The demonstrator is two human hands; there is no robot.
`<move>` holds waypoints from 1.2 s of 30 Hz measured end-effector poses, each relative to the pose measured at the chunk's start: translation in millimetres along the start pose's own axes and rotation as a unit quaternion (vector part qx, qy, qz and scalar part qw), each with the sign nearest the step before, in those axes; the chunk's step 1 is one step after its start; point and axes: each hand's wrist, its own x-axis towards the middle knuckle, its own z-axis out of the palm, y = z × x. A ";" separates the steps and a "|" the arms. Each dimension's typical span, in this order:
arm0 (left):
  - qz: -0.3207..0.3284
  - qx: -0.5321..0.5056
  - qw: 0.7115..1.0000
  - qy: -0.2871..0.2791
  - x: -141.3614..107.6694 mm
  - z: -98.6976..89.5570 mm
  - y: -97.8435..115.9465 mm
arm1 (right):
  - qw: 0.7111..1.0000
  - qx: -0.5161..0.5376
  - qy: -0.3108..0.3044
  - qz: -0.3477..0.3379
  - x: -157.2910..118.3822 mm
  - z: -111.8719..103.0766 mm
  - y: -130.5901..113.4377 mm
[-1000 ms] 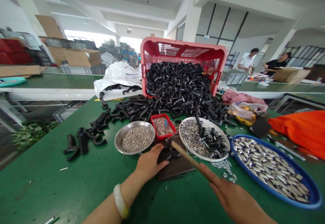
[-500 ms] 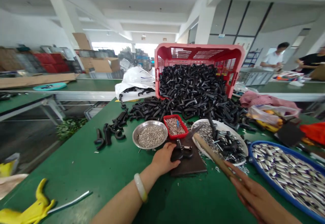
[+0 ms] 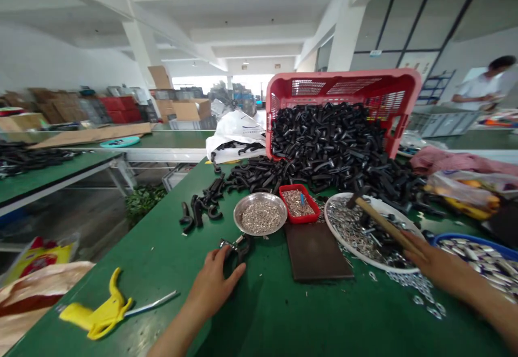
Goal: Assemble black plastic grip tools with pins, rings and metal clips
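At the near edge of the green workbench [image 3: 157, 254], your left hand [image 3: 212, 287] lies open and unclenched, its fingertips just beside a black curved clamp with a steel fitting [image 3: 238, 248]. Your right hand [image 3: 435, 262] is closed around the wooden handle of one hammer [image 3: 384, 222], whose dark head sits over the far side of a round white plate [image 3: 348, 238] holding silver fittings and black pieces.

Between your hands lies one dark brown rectangular board [image 3: 318, 251]. Farther left are one round steel bowl of small silver rings [image 3: 261, 215] and one red tray of metal pins [image 3: 298, 203]. Beyond them, one tilted pink plastic crate [image 3: 343, 84] holds a black heap of curved pieces [image 3: 324, 135], too many to count. Near left lies one yellow-handled tool [image 3: 97, 305].
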 end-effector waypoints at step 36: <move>0.218 -0.009 0.974 -0.051 -13.8 93.5 116.1 | 0.979 -0.147 -0.138 0.042 25.0 -25.4 87.0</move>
